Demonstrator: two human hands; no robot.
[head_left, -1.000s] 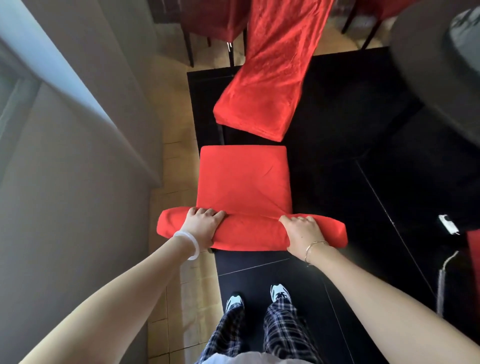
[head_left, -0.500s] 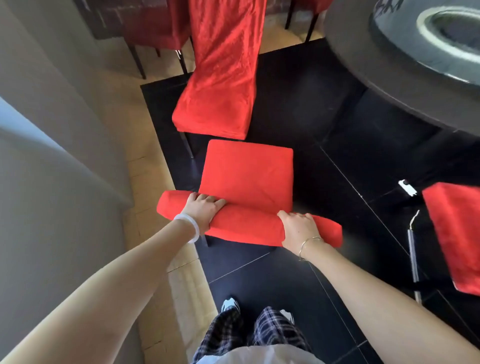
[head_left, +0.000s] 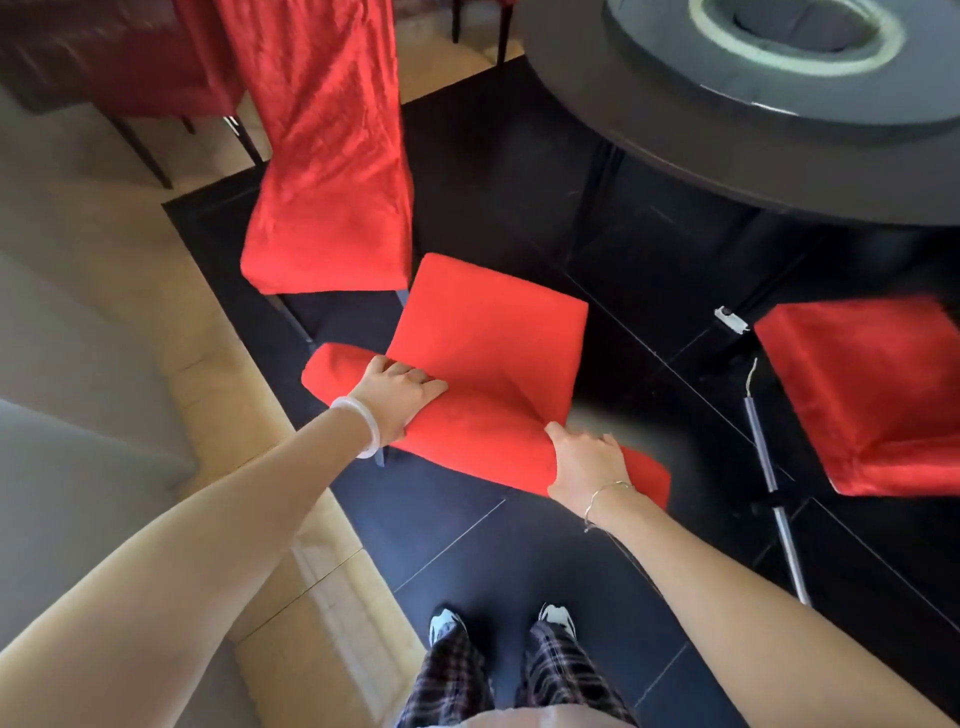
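The red-covered chair (head_left: 493, 332) stands on the dark floor (head_left: 519, 561) near the round desk (head_left: 727, 171), its seat turned toward the desk and its padded backrest top (head_left: 467, 447) on the side away from it. The left hand (head_left: 397, 397) holds that top at the end farther from the desk, fingers (head_left: 421, 376) curled over the fabric. The right hand (head_left: 587, 462) holds the end nearer the desk, fingers (head_left: 600, 441) wrapped over the edge. A second covered chair (head_left: 327, 156) stands beside the desk, just past the held one, and a third chair (head_left: 883, 395) sits near the desk
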